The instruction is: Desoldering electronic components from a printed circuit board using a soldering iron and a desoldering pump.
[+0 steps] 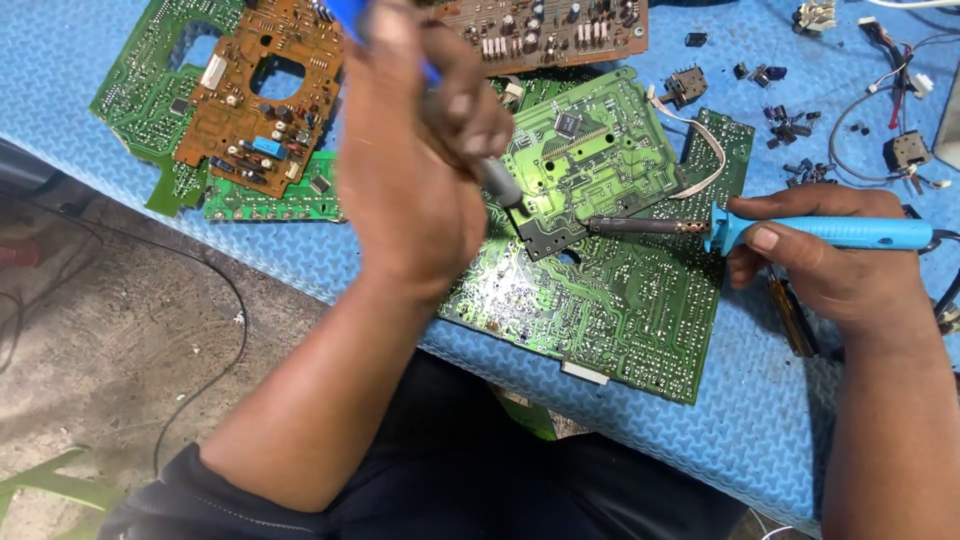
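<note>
Left hand [415, 170] grip clenched on blue-handled tool [497, 182], right hand [830, 260] pinching blue soldering iron [800, 231], over green circuit board [590, 160]

Loose components [790, 125] beyond stacked boards [600, 290]

Small board [590, 160] on large board [620, 290], mid-surface [300, 255]; stacked boards [240, 110] at left; another board [560, 30] behind; loose parts [790, 125] and wires [880, 100] at right; floor [110, 350] left of surface.
</note>
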